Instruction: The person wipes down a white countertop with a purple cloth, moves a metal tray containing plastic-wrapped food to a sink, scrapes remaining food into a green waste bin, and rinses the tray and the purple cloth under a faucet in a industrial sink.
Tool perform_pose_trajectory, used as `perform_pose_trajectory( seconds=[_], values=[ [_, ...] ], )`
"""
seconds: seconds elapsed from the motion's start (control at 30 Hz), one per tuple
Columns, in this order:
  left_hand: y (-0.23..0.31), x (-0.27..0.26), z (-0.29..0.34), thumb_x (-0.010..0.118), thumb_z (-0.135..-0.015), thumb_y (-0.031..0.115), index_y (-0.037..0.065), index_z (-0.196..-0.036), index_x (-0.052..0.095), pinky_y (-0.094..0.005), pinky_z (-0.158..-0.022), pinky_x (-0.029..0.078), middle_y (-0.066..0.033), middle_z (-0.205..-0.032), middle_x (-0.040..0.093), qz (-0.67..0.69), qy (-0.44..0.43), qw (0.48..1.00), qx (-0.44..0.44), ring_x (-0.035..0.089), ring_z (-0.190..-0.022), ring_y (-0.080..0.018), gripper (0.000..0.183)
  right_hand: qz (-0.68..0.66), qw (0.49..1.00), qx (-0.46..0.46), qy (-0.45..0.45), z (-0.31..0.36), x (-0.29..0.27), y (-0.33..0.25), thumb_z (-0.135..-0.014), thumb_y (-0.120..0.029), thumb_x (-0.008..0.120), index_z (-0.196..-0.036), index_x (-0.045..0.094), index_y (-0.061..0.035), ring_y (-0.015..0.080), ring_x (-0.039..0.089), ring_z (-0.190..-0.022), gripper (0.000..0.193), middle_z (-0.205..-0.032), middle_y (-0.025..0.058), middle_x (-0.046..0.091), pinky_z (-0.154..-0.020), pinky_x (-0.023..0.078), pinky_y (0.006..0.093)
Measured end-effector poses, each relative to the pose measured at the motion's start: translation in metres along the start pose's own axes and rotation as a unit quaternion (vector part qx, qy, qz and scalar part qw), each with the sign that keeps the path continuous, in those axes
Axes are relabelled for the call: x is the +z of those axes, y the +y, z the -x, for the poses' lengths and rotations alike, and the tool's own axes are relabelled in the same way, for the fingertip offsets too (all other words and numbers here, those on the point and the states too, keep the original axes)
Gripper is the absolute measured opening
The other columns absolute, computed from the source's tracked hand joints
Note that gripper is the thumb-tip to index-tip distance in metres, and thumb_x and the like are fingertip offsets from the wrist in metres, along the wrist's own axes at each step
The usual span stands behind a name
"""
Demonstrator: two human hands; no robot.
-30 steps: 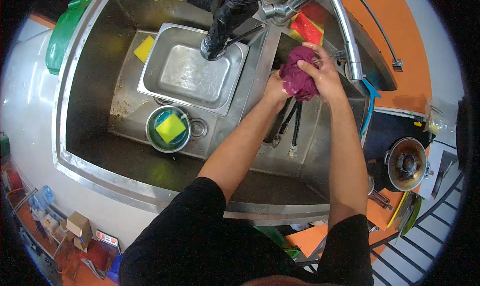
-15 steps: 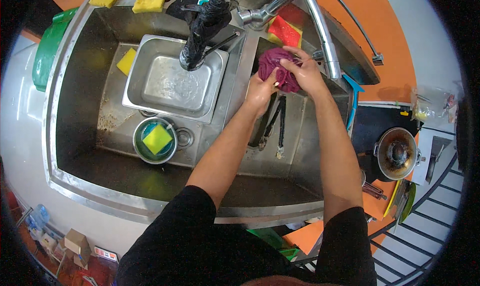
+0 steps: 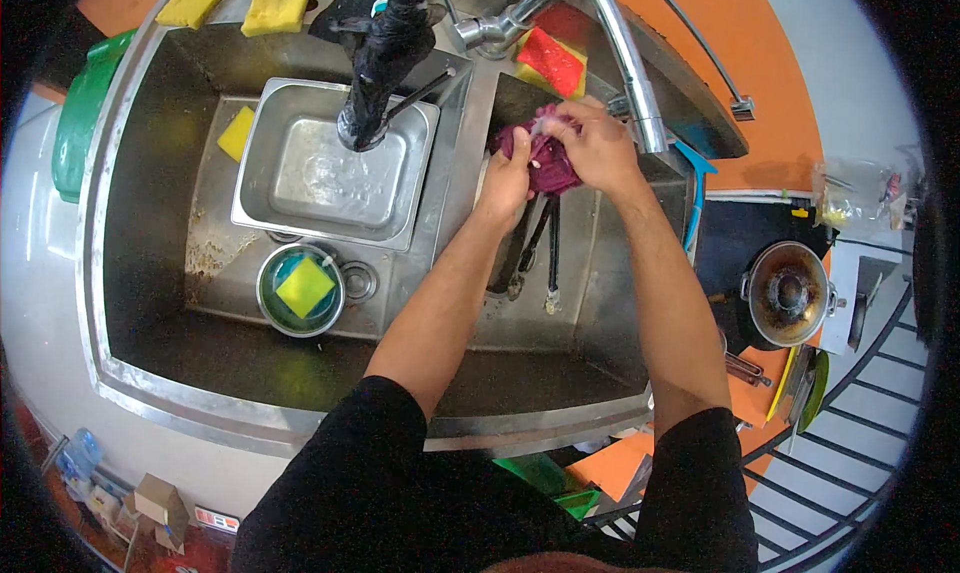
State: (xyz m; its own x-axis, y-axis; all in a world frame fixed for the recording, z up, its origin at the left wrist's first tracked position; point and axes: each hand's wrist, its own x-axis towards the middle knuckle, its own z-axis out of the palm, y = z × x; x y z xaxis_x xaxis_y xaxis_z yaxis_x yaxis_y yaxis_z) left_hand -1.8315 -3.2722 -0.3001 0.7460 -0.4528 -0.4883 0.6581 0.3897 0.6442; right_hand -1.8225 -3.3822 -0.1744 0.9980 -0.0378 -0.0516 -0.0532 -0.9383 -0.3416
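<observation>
A wet-looking purple cloth (image 3: 553, 176) is bunched between my two hands over the right sink basin. My left hand (image 3: 506, 181) grips its left side, thumb pointing up along the cloth. From the right, my right hand (image 3: 602, 151) closes over the top with curled fingers. A whitish patch, water or suds, shows on the cloth between the hands. Just right of my right hand is the end of the chrome faucet (image 3: 628, 63). Below the cloth, black-handled utensils (image 3: 554, 258) lie in the basin.
In the left basin stand a steel pan (image 3: 325, 163) under a black-wrapped tap (image 3: 383, 68) and a round bowl (image 3: 272, 295) holding a yellow-green sponge (image 3: 305, 287). Yellow sponges (image 3: 280, 3) lie along the back rim. A wok (image 3: 788, 295) sits at the right.
My hands have worked the cloth into a tighter, lower bunch. The right hand's fingers have curled over its top. The whole view has shifted slightly.
</observation>
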Motion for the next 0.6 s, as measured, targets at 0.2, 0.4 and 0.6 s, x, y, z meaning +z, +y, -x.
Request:
perform_pose_trajectory(
  seconds=[0.2,0.4,0.6],
  values=[
    [-0.008,0.001,0.003,0.056,-0.091,0.059,0.012,-0.132,0.046,-0.0456,-0.08,0.054,-0.0095,-0.122,0.056,0.04,-0.044,0.989,-0.139,0.06,-0.102,-0.0257,0.063,-0.239,0.953,0.132,0.133,-0.008,0.02,0.043,-0.098,-0.042,0.056,-0.115,0.06,-0.0062,0.0233,0.066,-0.09,0.04,-0.103,0.0112,0.065,-0.083,0.052,0.0365],
    [0.01,0.017,0.023,0.059,-0.09,0.057,0.012,-0.15,0.019,-0.0521,-0.095,0.047,-0.0118,-0.144,0.04,0.034,-0.053,0.997,0.039,0.05,-0.124,-0.0298,0.085,-0.589,0.783,0.157,0.123,-0.005,0.012,0.024,-0.091,-0.04,0.068,-0.115,0.057,0.0059,0.0224,0.066,-0.096,0.053,-0.105,0.0125,0.065,-0.084,0.055,0.0378],
    [0.003,0.01,0.007,0.055,-0.097,0.046,0.0,-0.115,0.063,-0.0314,-0.084,0.05,-0.007,-0.104,0.067,0.031,0.003,0.991,0.128,0.063,-0.093,-0.0148,0.05,-0.328,0.936,0.127,-0.007,0.009,-0.004,0.0,-0.087,-0.021,0.071,-0.111,0.065,0.0032,0.0173,0.065,-0.09,0.035,-0.108,0.0092,0.068,-0.084,0.05,0.0308]
  ],
)
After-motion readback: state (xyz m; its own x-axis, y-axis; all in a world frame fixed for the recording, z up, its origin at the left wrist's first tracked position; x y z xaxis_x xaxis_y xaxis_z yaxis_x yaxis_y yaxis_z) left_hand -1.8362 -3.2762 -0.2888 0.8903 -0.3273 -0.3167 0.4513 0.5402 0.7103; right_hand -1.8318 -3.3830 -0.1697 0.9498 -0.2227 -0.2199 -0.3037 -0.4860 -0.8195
